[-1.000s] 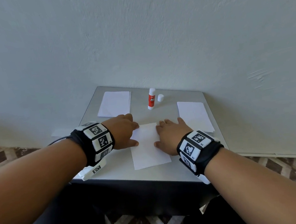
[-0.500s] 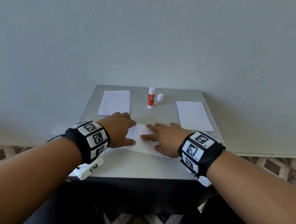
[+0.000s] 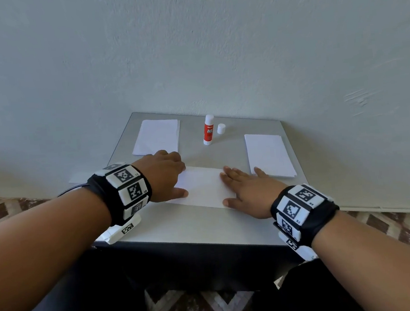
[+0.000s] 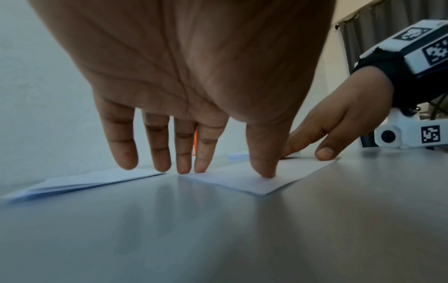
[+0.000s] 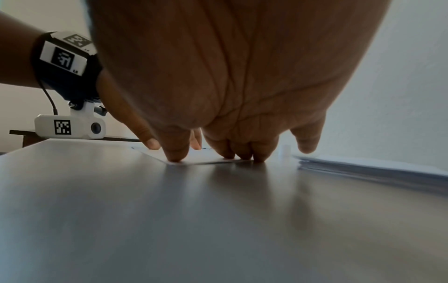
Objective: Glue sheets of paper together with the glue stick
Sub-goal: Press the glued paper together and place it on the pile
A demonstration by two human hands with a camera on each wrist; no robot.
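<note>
A white sheet of paper (image 3: 202,187) lies crosswise in the middle of the grey table (image 3: 206,228). My left hand (image 3: 168,177) presses its left end with straight fingers and thumb (image 4: 263,168). My right hand (image 3: 242,189) lies flat on its right end, fingertips (image 5: 177,155) on the paper's edge. The red and white glue stick (image 3: 208,130) stands upright and uncapped at the back of the table, with its white cap (image 3: 221,128) beside it on the right. Neither hand touches the glue stick.
One stack of white paper (image 3: 157,136) lies at the back left, another stack (image 3: 269,155) at the right, close to my right hand. A pale wall (image 3: 188,44) rises right behind the table. The table's front edge is near my wrists.
The sheet has turned from lengthwise to crosswise between my hands. My right hand has slid from the middle of the sheet out to its right end; the left has stayed at the left end.
</note>
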